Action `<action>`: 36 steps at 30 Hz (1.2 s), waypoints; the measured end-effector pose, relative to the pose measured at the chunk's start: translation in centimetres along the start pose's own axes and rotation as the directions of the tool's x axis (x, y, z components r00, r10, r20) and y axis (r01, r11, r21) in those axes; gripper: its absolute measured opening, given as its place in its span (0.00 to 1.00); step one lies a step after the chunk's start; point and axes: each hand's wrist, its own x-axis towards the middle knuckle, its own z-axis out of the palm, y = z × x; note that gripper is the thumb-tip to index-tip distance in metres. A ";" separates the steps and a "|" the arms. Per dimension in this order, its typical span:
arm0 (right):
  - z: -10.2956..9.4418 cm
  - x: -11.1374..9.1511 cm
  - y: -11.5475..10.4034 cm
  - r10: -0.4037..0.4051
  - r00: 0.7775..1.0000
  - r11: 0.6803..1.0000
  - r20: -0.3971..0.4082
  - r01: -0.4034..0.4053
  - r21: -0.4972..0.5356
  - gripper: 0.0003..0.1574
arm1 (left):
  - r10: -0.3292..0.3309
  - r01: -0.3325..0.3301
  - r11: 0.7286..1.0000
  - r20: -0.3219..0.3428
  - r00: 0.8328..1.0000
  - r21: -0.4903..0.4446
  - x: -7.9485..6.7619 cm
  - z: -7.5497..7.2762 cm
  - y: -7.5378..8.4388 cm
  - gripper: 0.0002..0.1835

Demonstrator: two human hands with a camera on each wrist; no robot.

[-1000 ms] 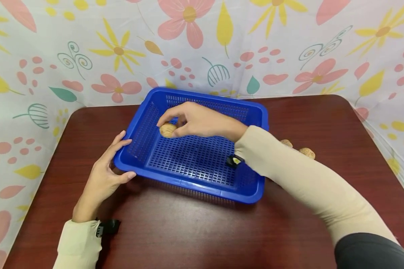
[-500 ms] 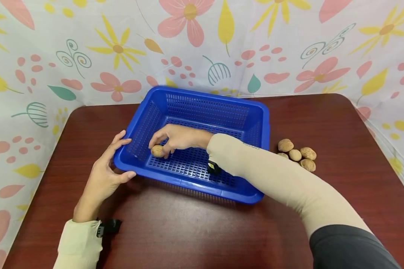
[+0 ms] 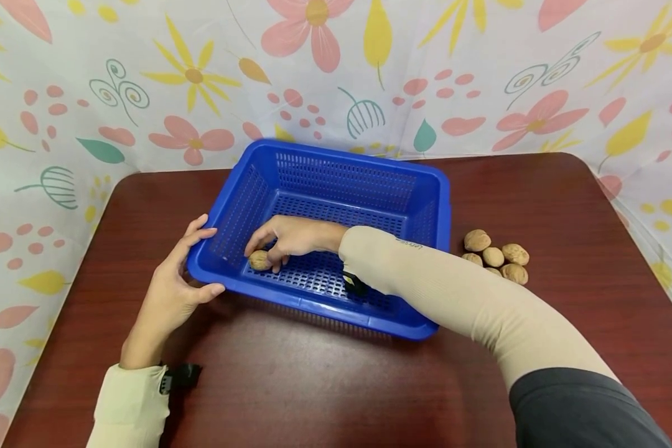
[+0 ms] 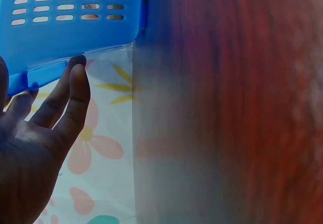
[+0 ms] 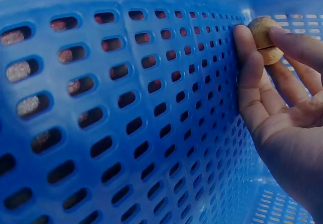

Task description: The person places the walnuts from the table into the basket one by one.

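A blue plastic basket (image 3: 313,305) with slotted walls stands on the table. My left hand (image 3: 170,289) holds its near left corner, fingers at the left rim and thumb at the front rim. In the left wrist view, bent fingers (image 4: 78,85) meet the rim from outside. Inside the basket, low by the same corner, my right hand (image 3: 297,236) pinches a walnut (image 3: 259,261) between thumb and fingers. The right wrist view shows this walnut (image 5: 265,37) close to the slotted surface, with a dark seam across it. Whether it rests on the basket floor, I cannot tell.
Several walnuts (image 3: 493,256) lie together on the dark red-brown table (image 3: 313,386), right of the basket; the right sleeve (image 3: 425,267) partly covers them. A flower-printed cloth (image 3: 325,93) hangs behind the table.
My right hand has come down and toward me with the walnut, from higher in the basket to low near its left corner. More walnuts show at the right. The left hand keeps its hold.
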 end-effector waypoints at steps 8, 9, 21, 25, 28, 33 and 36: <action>-0.6 -0.4 -0.4 0.015 1.000 1.000 0.023 -0.015 -0.003 0.30 | -0.002 0.002 0.999 0.000 1.000 -0.049 0.0 0.0 0.0 0.44; -0.8 -0.5 -0.5 0.020 1.000 1.000 0.023 -0.020 -0.012 0.31 | 0.000 0.000 0.999 -0.002 1.000 -0.044 0.0 0.0 -0.1 0.45; -4.5 -9.5 -6.0 -0.104 0.978 0.976 -0.179 0.066 -0.208 0.27 | -0.007 0.007 1.000 -0.007 1.000 -0.008 0.0 0.1 0.0 0.45; -5.9 -16.8 -6.2 -0.157 0.926 0.954 -0.344 0.053 -0.293 0.25 | -0.011 0.011 1.000 0.000 1.000 0.012 0.1 0.1 0.0 0.45; -6.4 -22.4 -5.1 -0.076 0.865 0.953 -0.496 -0.083 -0.291 0.23 | -0.017 0.017 0.999 0.005 1.000 0.046 0.2 0.0 0.0 0.45; -6.2 -29.8 0.2 0.070 0.725 0.957 -0.685 -0.243 -0.160 0.23 | -0.026 0.026 0.998 0.001 1.000 0.065 0.2 -0.1 0.1 0.45; -5.5 -32.8 4.3 0.117 0.676 0.959 -0.728 -0.267 -0.094 0.24 | -0.031 0.031 0.998 -0.003 1.000 0.049 0.1 -0.1 0.0 0.45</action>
